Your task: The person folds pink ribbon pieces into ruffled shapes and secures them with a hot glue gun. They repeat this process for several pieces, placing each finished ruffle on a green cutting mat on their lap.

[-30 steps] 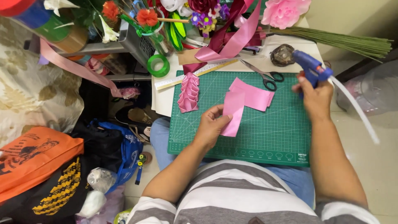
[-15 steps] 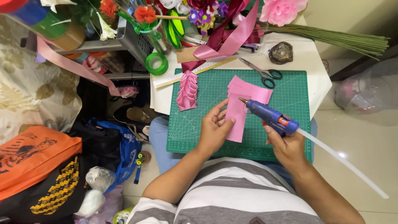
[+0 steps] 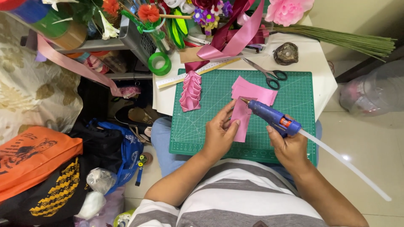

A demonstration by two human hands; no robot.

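Observation:
My left hand pinches a folded pink ribbon piece just above the green cutting mat. A blue glue gun is gripped in my right hand, its nozzle touching the top of that pink piece. A long white glue stick sticks out of the gun's back toward the lower right. More cut pink ribbon pieces lie on the mat beyond the nozzle. A stack of folded pink petals rests at the mat's upper left.
Scissors and a ruler lie at the mat's far edge. Ribbon rolls, fabric flowers, green wire stems and a green tape roll crowd the back. Bags sit on the floor at left.
My right hand brought the glue gun from the table's right side down to the pink piece held by my left hand; the nozzle now touches it.

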